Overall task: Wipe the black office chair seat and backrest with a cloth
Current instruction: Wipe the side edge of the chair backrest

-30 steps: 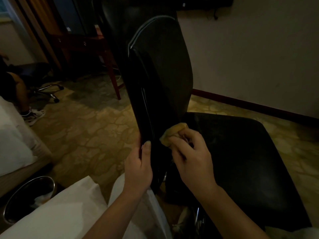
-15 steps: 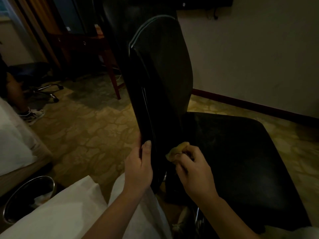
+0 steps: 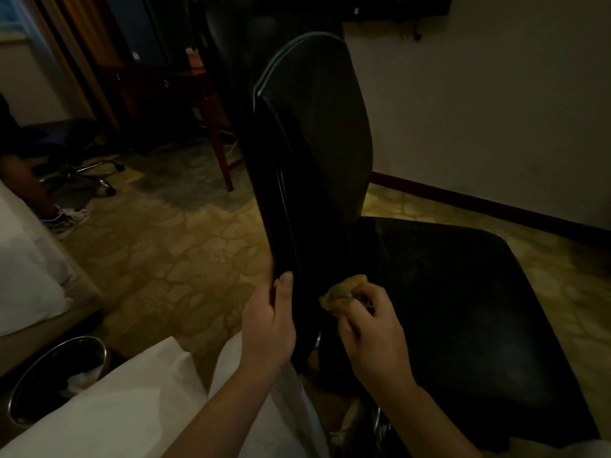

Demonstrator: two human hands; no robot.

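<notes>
Left hand [image 3: 267, 325] fingers curled round the black backrest [image 3: 310, 153] edge, right hand [image 3: 373, 325] fingers bunching yellow cloth [image 3: 342, 290] at its 11 o'clock, against the glossy backrest base

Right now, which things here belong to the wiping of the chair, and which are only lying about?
For the job:
backrest, gripped at its edge by the left hand
seat
yellow cloth, held by the right hand

Lying about:
waste bin
wooden desk
second chair
bed
</notes>
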